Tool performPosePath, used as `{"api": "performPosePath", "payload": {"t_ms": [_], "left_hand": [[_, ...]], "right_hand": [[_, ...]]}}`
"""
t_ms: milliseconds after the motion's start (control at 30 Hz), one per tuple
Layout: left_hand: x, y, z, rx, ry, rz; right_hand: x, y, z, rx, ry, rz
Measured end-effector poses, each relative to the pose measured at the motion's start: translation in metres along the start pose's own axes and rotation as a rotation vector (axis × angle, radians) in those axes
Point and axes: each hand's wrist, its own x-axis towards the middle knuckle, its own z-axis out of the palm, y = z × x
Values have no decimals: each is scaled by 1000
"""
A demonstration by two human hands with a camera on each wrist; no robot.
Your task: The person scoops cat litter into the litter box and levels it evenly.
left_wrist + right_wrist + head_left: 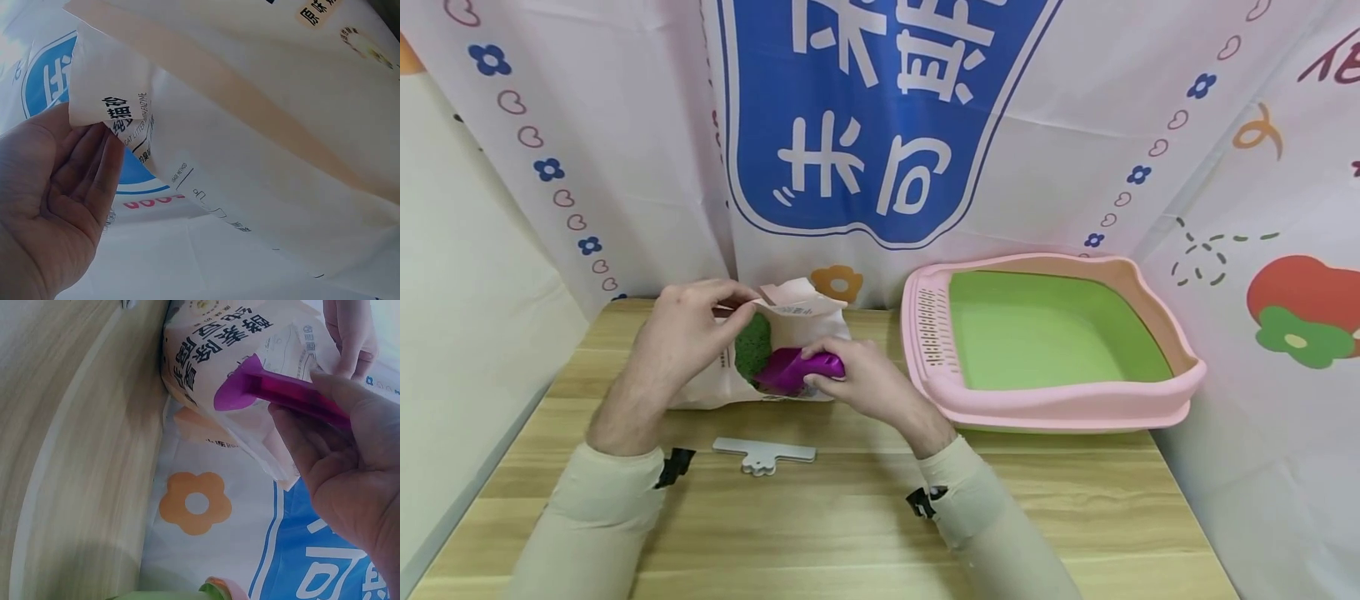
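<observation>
My left hand (681, 333) pinches the upper edge of an opened white cat litter bag (811, 327) at the back left of the table. The left wrist view shows the bag's corner (100, 94) between thumb and fingers. Green litter granules (752, 343) lie in the bag's mouth. With my right hand (876, 383) I hold a purple scoop (786, 372) by its handle. Its blade is at the bag opening, against the green granules. In the right wrist view the scoop's handle (294, 395) runs between thumb and fingers.
A pink-rimmed litter box (1067, 402) with a green inside stands at the right. A white clip (763, 452) lies in front of the bag on the wooden table (820, 533). Behind hangs a printed cloth (1045, 192).
</observation>
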Motion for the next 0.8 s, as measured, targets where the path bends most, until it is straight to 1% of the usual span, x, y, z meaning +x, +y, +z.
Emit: {"api": "performPosePath", "payload": {"t_ms": [100, 233, 333, 533, 800], "left_hand": [[1, -1, 0, 5, -9, 1], [1, -1, 0, 24, -7, 11], [1, -1, 1, 32, 4, 30], [4, -2, 5, 29, 13, 75], [7, -3, 15, 49, 28, 114]], "right_hand": [[2, -1, 3, -23, 14, 11], [4, 1, 7, -13, 11, 34], [6, 3, 10, 23, 8, 55], [9, 7, 15, 128, 15, 105], [13, 16, 19, 145, 46, 106]]}}
